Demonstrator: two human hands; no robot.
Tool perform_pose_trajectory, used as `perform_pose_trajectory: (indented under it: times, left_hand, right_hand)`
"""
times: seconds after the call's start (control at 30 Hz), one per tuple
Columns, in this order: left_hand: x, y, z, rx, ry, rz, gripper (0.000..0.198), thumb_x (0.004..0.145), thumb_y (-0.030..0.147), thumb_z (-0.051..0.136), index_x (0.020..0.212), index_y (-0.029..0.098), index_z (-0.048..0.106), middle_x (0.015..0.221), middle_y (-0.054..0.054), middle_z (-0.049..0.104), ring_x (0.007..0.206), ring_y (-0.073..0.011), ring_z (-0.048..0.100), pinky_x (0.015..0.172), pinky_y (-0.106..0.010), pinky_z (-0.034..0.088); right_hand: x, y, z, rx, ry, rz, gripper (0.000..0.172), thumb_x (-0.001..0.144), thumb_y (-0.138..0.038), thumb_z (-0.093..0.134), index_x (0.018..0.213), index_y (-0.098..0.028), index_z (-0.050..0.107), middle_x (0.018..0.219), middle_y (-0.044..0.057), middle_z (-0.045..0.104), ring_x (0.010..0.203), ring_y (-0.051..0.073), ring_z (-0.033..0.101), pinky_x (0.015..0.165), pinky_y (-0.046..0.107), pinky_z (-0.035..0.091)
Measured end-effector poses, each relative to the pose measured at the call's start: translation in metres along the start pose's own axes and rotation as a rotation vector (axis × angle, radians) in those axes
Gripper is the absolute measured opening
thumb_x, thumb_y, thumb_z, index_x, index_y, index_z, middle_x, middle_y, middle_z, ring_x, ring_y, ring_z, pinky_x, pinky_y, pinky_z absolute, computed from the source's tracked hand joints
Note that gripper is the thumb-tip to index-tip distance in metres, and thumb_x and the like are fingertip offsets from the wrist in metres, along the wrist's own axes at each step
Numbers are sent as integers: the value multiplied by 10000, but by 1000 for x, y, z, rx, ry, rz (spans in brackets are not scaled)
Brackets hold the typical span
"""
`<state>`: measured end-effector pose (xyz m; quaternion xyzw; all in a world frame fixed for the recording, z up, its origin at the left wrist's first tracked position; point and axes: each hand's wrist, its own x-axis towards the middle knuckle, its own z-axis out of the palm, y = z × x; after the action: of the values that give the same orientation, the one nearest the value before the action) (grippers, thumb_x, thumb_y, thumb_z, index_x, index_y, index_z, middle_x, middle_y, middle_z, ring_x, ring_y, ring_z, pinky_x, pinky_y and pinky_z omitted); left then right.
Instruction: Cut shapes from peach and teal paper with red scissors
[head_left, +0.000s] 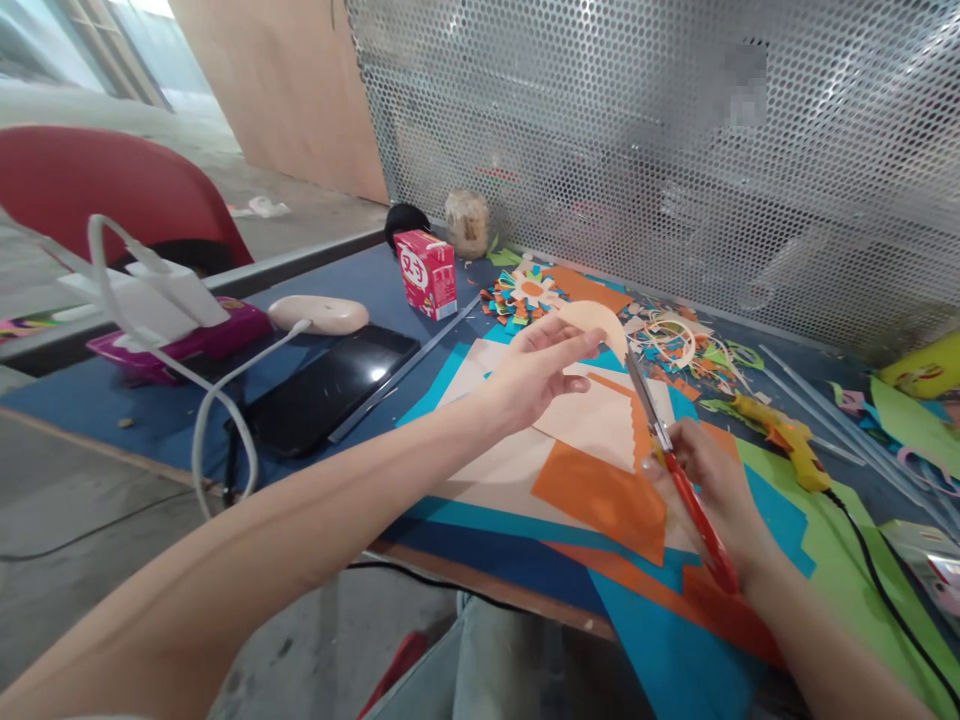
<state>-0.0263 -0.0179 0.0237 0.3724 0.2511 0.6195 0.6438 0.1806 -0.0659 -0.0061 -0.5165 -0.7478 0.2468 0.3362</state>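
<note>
Between the thumb and fingers of my left hand (544, 365) is a pale peach piece of paper (596, 318) with a rounded edge. My right hand (709, 490) grips red-handled scissors (694, 510), whose blades point up and touch or nearly touch the paper's right edge. Whether the blades are parted is hard to see. Beneath both hands lie peach sheets (592, 425), one with a jagged edge, an orange sheet (607, 500) and blue sheets (675, 660).
Paper scraps (675, 340) and a paper flower (532, 288) lie toward the perforated metal panel (637, 150). A yellow glue gun (784, 430) rests at right on green paper (862, 540). Leftward are a phone (337, 385), a pink box (426, 273) and a white cable (202, 430).
</note>
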Motion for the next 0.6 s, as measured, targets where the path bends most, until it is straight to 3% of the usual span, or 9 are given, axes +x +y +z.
perform_pose_trajectory:
  times: [0.13, 0.27, 0.6]
  left_hand:
    - [-3, 0, 3, 162, -70, 156, 249, 722, 266, 759, 709, 162, 533, 726, -7, 609, 698, -110, 614, 415, -172, 454]
    - [-6, 2, 6, 187, -66, 282, 289, 704, 230, 759, 685, 177, 475, 671, 16, 568, 615, -89, 575, 368, -160, 416]
    - [-11, 3, 8, 168, -122, 285, 257, 657, 188, 772, 767, 174, 540, 773, 7, 586, 574, -77, 545, 369, -182, 448]
  right_hand:
    - [-1, -3, -2, 93, -37, -2, 251, 855, -440, 567, 816, -249, 410, 663, -48, 471, 542, 123, 431, 487, 249, 364]
    - [-1, -5, -5, 114, -38, -12, 226, 874, -437, 542, 873, -256, 408, 761, -28, 469, 634, 146, 463, 560, 281, 403]
    - [-3, -7, -9, 65, -104, -23, 271, 847, -466, 588, 849, -250, 424, 736, -27, 481, 636, 149, 457, 552, 276, 399]
